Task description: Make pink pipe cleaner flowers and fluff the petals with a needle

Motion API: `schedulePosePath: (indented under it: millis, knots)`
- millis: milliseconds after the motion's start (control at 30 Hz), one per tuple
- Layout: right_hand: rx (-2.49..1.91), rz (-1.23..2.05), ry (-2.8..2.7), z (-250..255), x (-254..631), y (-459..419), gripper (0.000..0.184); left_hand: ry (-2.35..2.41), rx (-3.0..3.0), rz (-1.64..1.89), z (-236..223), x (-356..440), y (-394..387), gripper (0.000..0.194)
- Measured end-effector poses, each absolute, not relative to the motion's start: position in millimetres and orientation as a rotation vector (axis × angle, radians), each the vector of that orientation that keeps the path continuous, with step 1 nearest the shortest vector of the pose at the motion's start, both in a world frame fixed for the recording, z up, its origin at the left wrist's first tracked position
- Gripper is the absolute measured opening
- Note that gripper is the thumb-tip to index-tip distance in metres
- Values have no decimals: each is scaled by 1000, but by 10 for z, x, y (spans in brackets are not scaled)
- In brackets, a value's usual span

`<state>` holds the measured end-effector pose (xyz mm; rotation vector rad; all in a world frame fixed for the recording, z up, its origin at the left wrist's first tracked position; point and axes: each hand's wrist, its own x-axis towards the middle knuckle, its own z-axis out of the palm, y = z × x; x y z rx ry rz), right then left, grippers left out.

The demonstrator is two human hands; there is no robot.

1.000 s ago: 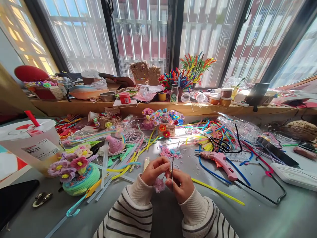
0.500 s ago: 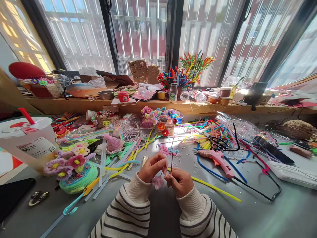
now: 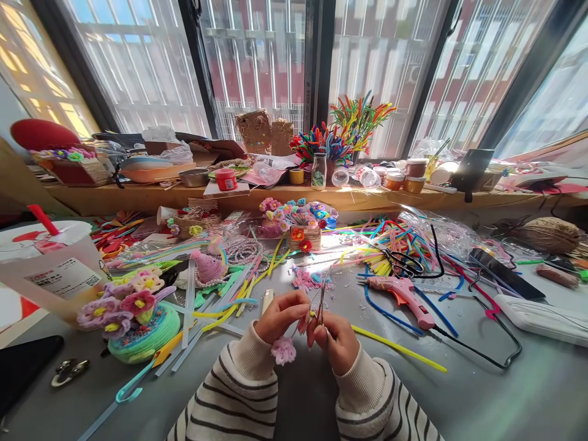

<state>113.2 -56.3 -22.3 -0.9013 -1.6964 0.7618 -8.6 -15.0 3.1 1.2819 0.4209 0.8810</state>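
Observation:
My left hand (image 3: 283,312) is closed in a pinch near the middle of the desk. From it hangs a fuzzy pink flower (image 3: 283,351) on a thin stem, blossom down below the fingers. My right hand (image 3: 337,340) is closed on a slim metal tool (image 3: 322,298) with two narrow prongs pointing up and away from me. Whether it is scissors or tweezers I cannot tell. The fingertips of both hands almost meet, and a thin pale strand runs up between them. Pink and blue fuzzy pieces (image 3: 311,280) lie on the desk just beyond.
Right of the hands lie a pink glue gun (image 3: 404,294) with a black cord, black-handled scissors (image 3: 402,263) and a yellow pipe cleaner (image 3: 404,349). On the left are glue sticks (image 3: 189,306), a flower-topped green ornament (image 3: 144,331) and a drink cup (image 3: 59,275). A flower basket (image 3: 305,236) stands behind.
The pink flower has swung left and lower, out from between the hands. The metal tool's prongs now show apart, where a single thin dark line showed before.

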Motion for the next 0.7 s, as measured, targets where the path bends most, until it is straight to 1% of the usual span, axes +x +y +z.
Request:
schedulePosePath:
  millis: [300, 433, 700]
  knots:
    - [-1028, 652, -1583, -258, 1169, -554, 56, 426, 1268, 890, 15, -94, -141, 23]
    - [-1058, 666, -1547, -265, 1152, -560, 56, 431, 1247, 930, 2, -103, -120, 24]
    - [-1080, 714, -1750, -226, 1094, -590, 63, 520, 1214, 952, 7, -104, -110, 26]
